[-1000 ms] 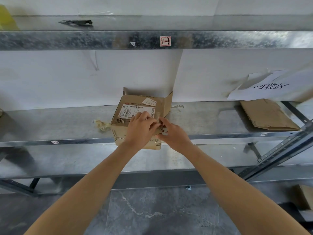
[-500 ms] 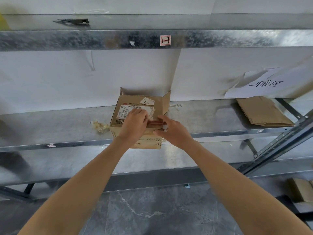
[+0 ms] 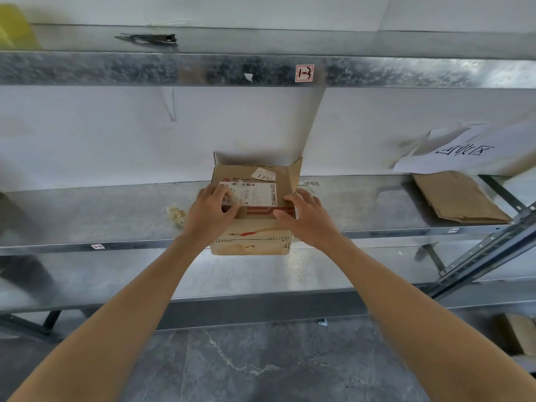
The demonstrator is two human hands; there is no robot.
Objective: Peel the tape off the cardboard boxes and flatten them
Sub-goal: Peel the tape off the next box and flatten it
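The "135"-stickered box (image 3: 255, 227) at the shelf's (image 3: 87, 216) front edge is touched by the spread right hand (image 3: 307, 219); the left hand's (image 3: 210, 211) grip cannot be told.

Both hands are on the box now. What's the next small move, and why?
Probably pull up with the left hand, whose fingers curl at the left edge of the shipping label, while the right hand lies flat, steadying the cardboard box. Its far flaps stand up, but it is not yet flattened.
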